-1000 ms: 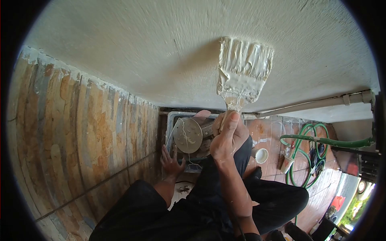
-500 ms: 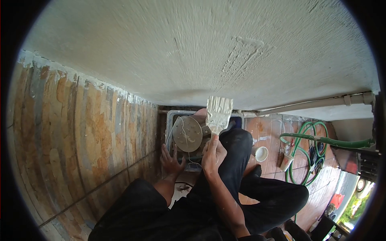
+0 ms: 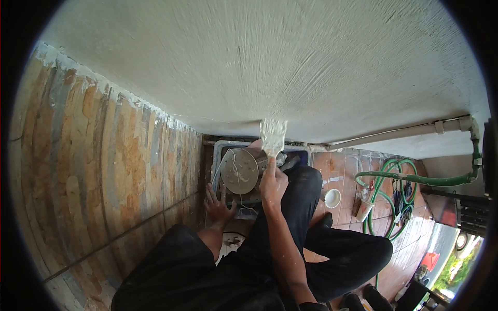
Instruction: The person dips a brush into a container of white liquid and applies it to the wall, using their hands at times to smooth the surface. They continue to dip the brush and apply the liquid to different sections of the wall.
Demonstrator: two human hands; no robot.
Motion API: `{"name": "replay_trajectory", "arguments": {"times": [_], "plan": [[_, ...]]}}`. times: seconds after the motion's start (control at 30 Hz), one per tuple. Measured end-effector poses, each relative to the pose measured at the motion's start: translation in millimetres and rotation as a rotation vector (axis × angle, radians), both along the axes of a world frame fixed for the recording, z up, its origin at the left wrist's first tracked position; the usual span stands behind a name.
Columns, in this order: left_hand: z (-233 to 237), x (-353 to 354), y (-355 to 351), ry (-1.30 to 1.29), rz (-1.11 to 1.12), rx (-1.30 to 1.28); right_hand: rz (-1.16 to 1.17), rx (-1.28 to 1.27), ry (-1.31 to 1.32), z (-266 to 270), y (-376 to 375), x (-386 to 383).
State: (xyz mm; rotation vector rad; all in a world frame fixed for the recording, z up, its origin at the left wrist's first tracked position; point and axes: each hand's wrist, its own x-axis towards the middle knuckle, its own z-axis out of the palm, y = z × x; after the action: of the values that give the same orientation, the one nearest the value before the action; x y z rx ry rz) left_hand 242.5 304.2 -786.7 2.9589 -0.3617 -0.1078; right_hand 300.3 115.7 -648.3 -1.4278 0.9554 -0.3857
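Note:
My right hand (image 3: pixel 273 185) is closed around the handle of a wide paintbrush (image 3: pixel 273 136). Thick whitish paint coats the bristles, which point up at the lower part of the pale, brush-streaked wall (image 3: pixel 259 67). My left hand (image 3: pixel 219 210) rests with fingers spread at the near left corner of a grey tub (image 3: pixel 216 155). Inside that tub a round, speckled lid-like disc (image 3: pixel 239 171) lies with a white cord looped over it. My right forearm and knee hide part of the tub's right side.
Striped stone tiles (image 3: pixel 114 171) cover the left wall. On the tiled floor to the right are a small white container (image 3: pixel 332 198), a paint-smeared cup (image 3: pixel 364 210) and a coiled green hose (image 3: pixel 381 194). A pipe (image 3: pixel 399 133) runs along the wall's base.
The brush has moved slightly left and up against the wall in my right hand. The thick paint patch on the wall is now spread into streaks. My left hand has barely shifted.

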Motion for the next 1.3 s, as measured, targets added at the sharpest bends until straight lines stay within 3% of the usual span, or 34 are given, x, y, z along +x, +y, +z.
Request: {"name": "replay_trajectory", "arguments": {"times": [0.07, 0.1, 0.2, 0.3, 0.37, 0.5, 0.63, 0.67, 0.73, 0.83, 0.9, 0.97, 1.1, 1.3], "plan": [[-1.1, -1.8, 0.8, -0.011, -0.002, -0.003, 0.056, -0.029, 0.315, -1.1, 6.0, -6.5], [-1.9, -0.1, 0.6, -0.016, 0.001, -0.004, 0.054, -0.032, 0.306, -1.1, 6.7, -7.4], [1.2, -0.1, -0.6, 0.008, 0.033, -0.043, -0.008, 0.046, -0.192, 58.0, 5.7, -7.2], [1.5, -0.3, -1.5, 0.018, 0.040, -0.027, 0.030, -0.270, -0.477, 137.3, -12.8, 24.1], [-2.8, 0.9, -2.0, 0.001, 0.036, -0.033, 0.054, -0.293, -0.587, 167.2, -22.5, 40.2], [-2.3, -0.5, -0.4, 0.017, 0.038, -0.007, 0.074, -0.281, -0.452, 126.8, -27.1, 48.6], [-4.2, 0.4, 0.1, -0.004, 0.021, -0.009, 0.009, -0.046, -0.017, 17.8, -3.4, 29.0], [-2.1, 0.8, -0.8, -0.004, 0.021, -0.017, 0.005, -0.038, -0.009, -8.7, 1.4, 23.4], [0.5, -0.7, -0.7, -0.004, 0.014, -0.020, 0.015, 0.149, 0.347, -41.5, 9.7, 16.2], [1.1, 0.1, 0.4, 0.000, 0.004, 0.001, -0.070, 0.183, 0.350, -60.2, 10.4, 5.6], [0.3, 0.1, -0.6, 0.007, 0.005, 0.021, -0.049, 0.043, 0.243, -14.6, -2.3, 9.4], [-0.4, -2.6, -1.0, 0.018, 0.012, 0.023, -0.078, 0.048, -0.011, 21.2, -14.5, 13.4], [-4.3, -1.0, 0.1, -0.001, 0.024, 0.003, -0.046, 0.115, -0.200, 131.5, -21.4, 14.0], [-9.7, -1.3, 1.2, -0.031, 0.023, 0.020, 0.005, 0.115, -0.449, 189.1, -25.5, 17.7]]}}
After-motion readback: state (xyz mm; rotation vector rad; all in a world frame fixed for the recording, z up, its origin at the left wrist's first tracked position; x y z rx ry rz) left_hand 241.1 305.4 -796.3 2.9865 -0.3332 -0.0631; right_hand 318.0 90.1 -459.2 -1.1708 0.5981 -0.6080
